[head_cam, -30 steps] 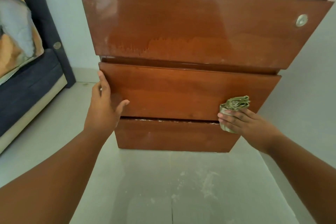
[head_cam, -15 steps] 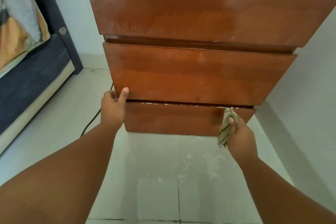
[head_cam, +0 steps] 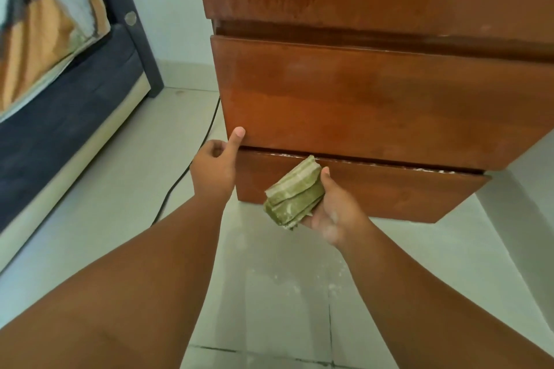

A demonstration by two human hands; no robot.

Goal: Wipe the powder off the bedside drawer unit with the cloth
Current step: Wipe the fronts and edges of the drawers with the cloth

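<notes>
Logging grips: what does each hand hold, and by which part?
Right hand cups the cloth from underneath; left hand holds nothing, thumb touching the middle drawer.

No writing, label, brand, number or sign can be read anywhere in view: the wooden fronts of the drawer unit (head_cam: 374, 105) are plain, the folded cloth (head_cam: 295, 193) shows only pale streaks, and the bedding (head_cam: 45, 33) carries a blurred pattern without letters.
</notes>
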